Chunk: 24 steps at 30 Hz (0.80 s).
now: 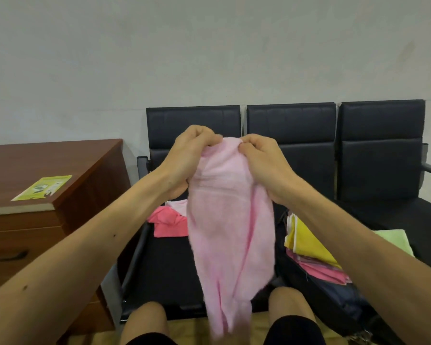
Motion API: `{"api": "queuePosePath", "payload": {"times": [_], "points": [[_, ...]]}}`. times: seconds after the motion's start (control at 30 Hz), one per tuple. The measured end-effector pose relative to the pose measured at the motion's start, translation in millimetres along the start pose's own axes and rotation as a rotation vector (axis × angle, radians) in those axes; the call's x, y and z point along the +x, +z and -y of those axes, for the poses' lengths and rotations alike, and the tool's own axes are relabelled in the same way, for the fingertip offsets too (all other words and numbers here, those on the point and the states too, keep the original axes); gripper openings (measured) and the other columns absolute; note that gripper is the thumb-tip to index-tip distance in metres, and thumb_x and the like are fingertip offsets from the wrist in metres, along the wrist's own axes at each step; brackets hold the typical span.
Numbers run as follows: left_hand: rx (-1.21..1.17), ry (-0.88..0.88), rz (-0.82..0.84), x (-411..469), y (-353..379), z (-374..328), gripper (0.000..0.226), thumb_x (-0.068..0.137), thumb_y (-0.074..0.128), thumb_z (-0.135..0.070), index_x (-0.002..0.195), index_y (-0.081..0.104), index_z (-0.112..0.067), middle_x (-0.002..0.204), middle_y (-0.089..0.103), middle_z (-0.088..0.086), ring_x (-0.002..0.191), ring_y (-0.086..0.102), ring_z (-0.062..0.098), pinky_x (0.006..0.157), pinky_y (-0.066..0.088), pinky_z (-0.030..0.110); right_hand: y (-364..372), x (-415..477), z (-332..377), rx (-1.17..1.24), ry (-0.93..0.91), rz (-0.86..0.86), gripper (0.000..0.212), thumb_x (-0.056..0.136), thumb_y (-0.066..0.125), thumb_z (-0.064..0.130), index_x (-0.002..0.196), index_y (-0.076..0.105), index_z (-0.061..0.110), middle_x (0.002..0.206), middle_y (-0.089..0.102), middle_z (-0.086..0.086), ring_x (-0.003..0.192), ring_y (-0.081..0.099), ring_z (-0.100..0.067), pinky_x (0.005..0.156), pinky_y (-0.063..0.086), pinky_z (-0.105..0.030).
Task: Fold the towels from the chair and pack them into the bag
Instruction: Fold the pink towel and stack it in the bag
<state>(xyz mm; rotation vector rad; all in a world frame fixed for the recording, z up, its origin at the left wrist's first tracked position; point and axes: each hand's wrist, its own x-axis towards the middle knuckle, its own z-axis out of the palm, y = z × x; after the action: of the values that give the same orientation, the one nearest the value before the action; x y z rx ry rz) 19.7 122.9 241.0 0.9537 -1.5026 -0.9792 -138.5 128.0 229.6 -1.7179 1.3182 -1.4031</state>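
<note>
Fuzzy cloth towel; matt leather-look chair

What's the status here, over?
Left hand, right hand pinch light pink terry towel by top edge, hanging. Dark navy bag holds folded yellow, pink towels. Nothing obstructing.

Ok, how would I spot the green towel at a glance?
Start at the row of black chairs against the wall. Right of the dark bag holding folded yellow and pink towels, the green towel lies on the seat. It is the only pale green one.
</note>
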Motion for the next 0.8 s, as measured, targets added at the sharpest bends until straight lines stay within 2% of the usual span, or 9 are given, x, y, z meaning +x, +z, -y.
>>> {"api": "queuePosePath", "payload": {"times": [0.03, 0.1, 0.2, 0.3, 0.43, 0.5, 0.6, 0.73, 0.8], "points": [[0.0, -0.012, 0.115, -2.1, -0.6, 2.0, 0.012, 0.09, 0.069, -0.026, 0.084, 0.062, -0.019, 0.089, 0.065, -0.01, 0.082, 0.064, 0.005, 0.076, 0.05, 0.024, -2.4, 1.6, 0.9, -0.013, 0.005, 0.043, 0.027, 0.098, 0.044, 0.012, 0.087, 0.068, 0.02, 0.089, 0.068, 0.004, 0.083, 0.062, -0.011, 0.072, 0.049, -0.027], [0.107, 0.007, 0.255, -3.7, -3.2, 6.0, 0.024, 0.084, 0.077, -0.028, 0.102, 0.069, -0.016, 0.1, 0.073, -0.003, 0.091, 0.07, 0.01, 0.077, 0.055, 0.024, -6.6, 2.5, -0.2, -0.053, -0.024, 0.089, 0.027, 0.096, 0.047, 0.012, 0.084, 0.069, 0.02, 0.086, 0.07, 0.003, 0.08, 0.064, -0.012, 0.07, 0.052, -0.03], [0.227, 0.092, 0.136, -0.3, -10.6, 7.9, 0.016, 0.087, 0.074, -0.019, 0.102, 0.075, -0.013, 0.095, 0.077, 0.0, 0.086, 0.072, 0.01, 0.073, 0.055, 0.024, -12.9, 0.2, -8.7, -0.056, -0.055, 0.157, 0.009, 0.094, 0.06, 0.026, 0.091, 0.068, 0.022, 0.081, 0.072, 0.007, 0.074, 0.067, -0.007, 0.065, 0.049, -0.023], [0.25, 0.161, 0.074, 1.0, -18.9, 12.9, 0.015, 0.094, 0.066, -0.02, 0.093, 0.075, -0.008, 0.083, 0.075, 0.006, 0.075, 0.067, 0.009, 0.065, 0.052, 0.023, -19.9, -8.5, -29.6, -0.109, -0.03, 0.336, 0.033, 0.08, 0.08, 0.035, 0.104, 0.061, 0.022, 0.078, 0.072, 0.006, 0.067, 0.067, -0.005, 0.057, 0.051, -0.022], [0.297, 0.221, 0.01, -6.9, -32.8, 29.6, 0.019, 0.096, 0.064, -0.024, 0.093, 0.074, -0.008, 0.089, 0.072, 0.014, 0.077, 0.064, 0.013, 0.068, 0.051, 0.027, -35.8, -20.7, -73.3, -0.347, 0.072, 0.621, 0.024, 0.077, 0.083, 0.031, 0.095, 0.073, 0.02, 0.092, 0.076, 0.004, 0.083, 0.072, -0.011, 0.072, 0.06, -0.03], [0.277, 0.193, -0.011, -9.7, -45.9, 40.5, 0.017, 0.096, 0.064, -0.023, 0.09, 0.074, -0.01, 0.084, 0.073, 0.008, 0.075, 0.065, 0.01, 0.065, 0.053, 0.026, -55.9, -21.0, -88.4, -0.324, 0.15, 0.611, 0.02, 0.073, 0.084, 0.033, 0.082, 0.072, 0.019, 0.081, 0.074, 0.001, 0.073, 0.071, -0.017, 0.063, 0.056, -0.029], [0.32, 0.103, -0.04, -13.4, -62.7, 62.2, 0.016, 0.093, 0.067, -0.02, 0.08, 0.074, -0.019, 0.071, 0.071, -0.008, 0.065, 0.062, 0.002, 0.06, 0.051, 0.02, -83.1, -14.3, -99.0, -0.226, 0.201, 0.481, 0.028, 0.067, 0.085, 0.034, 0.063, 0.06, 0.021, 0.063, 0.06, -0.006, 0.061, 0.054, -0.017, 0.055, 0.042, -0.026], [0.398, 0.019, -0.026, -17.7, -70.2, 91.8, 0.011, 0.092, 0.068, -0.024, 0.082, 0.074, -0.024, 0.078, 0.074, -0.011, 0.07, 0.069, 0.006, 0.061, 0.055, 0.016, -90.4, -3.4, -106.8, -0.348, 0.155, 0.465, 0.036, 0.069, 0.088, 0.035, 0.072, 0.062, 0.01, 0.073, 0.064, -0.025, 0.062, 0.055, -0.019, 0.062, 0.045, -0.034], [0.377, -0.028, -0.068, -22.7, -73.4, 106.3, 0.011, 0.092, 0.067, -0.024, 0.083, 0.073, -0.024, 0.077, 0.073, -0.014, 0.071, 0.07, 0.006, 0.059, 0.055, 0.016, -84.7, -4.4, -114.4, -0.413, 0.135, 0.494, 0.036, 0.069, 0.088, 0.037, 0.076, 0.064, 0.01, 0.075, 0.067, -0.021, 0.062, 0.056, -0.019, 0.062, 0.046, -0.036]]}}
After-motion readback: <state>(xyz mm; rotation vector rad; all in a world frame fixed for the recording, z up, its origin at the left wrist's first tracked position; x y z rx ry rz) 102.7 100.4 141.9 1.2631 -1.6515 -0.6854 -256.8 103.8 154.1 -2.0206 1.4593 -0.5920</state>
